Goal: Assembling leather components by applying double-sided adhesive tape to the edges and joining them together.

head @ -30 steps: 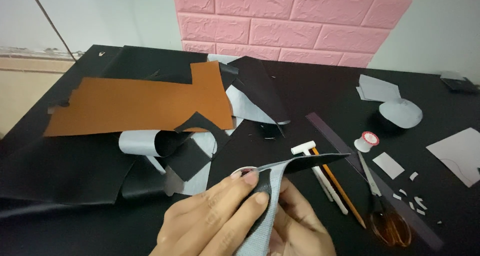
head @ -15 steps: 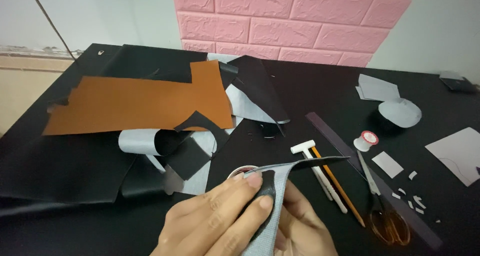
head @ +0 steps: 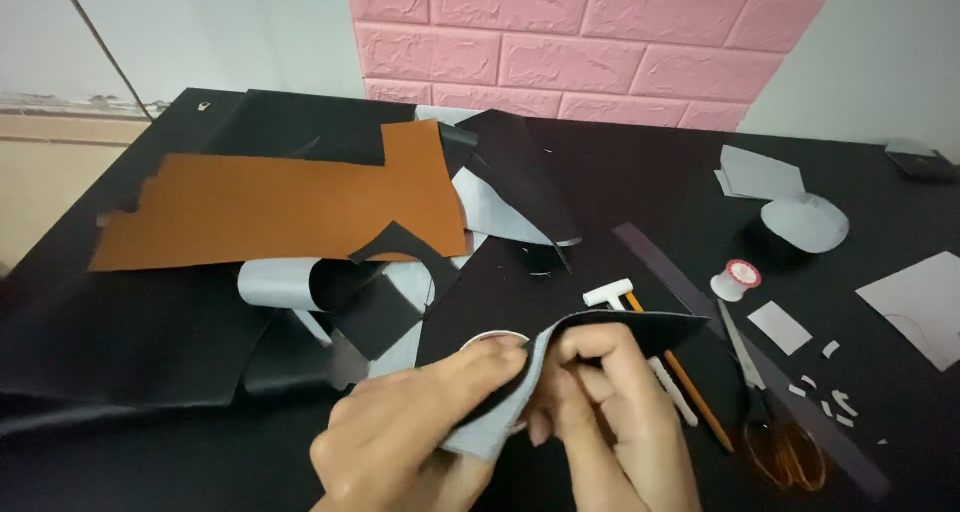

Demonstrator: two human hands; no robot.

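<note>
Both hands meet at the bottom middle of the head view around one folded piece of black leather with a grey underside (head: 610,330). My left hand (head: 415,434) pinches its near fold between thumb and fingers, with the grey side (head: 490,422) showing. My right hand (head: 610,417) grips the same piece from the right, fingers curled under the black flap. The piece is lifted a little above the black table (head: 640,182).
A large brown leather sheet (head: 280,207) and black and grey offcuts (head: 350,302) lie behind the hands. To the right are a white tool (head: 610,294), a pencil (head: 690,382), orange-handled scissors (head: 775,422), a thread spool (head: 737,279), a dark ruler (head: 670,272) and grey scraps (head: 780,327).
The leather piece has been folded over more, and my right hand has come up over it to grip the flap. My left hand stays on the near fold.
</note>
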